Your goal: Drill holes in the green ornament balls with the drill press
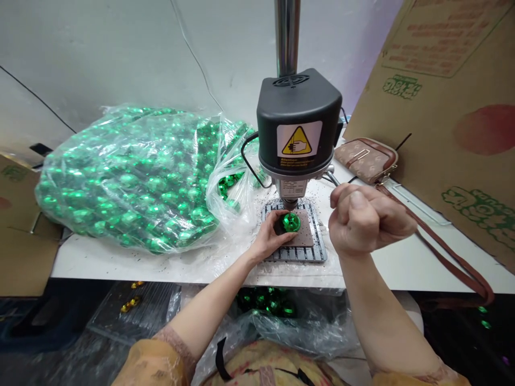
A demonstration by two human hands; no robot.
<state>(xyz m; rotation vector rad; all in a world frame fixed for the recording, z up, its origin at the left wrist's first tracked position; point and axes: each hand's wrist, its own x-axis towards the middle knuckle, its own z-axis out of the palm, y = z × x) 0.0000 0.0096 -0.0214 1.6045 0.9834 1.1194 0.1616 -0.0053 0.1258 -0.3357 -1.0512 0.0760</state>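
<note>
My left hand pinches a shiny green faceted piece, round in outline, between thumb and fingers. It is held over a brown board on the slotted metal base of a small drill press. The press's bit comes down at the top of the green piece; whether it has entered I cannot tell. To the right, my right hand is closed in a fist round the press's feed lever, most of which the fingers hide.
A clear plastic bag full of green faceted balls lies left of the press. Dark chips litter the white table. On the right are a small patterned purse with a strap and a large cardboard box. More green balls sit in plastic below the table edge.
</note>
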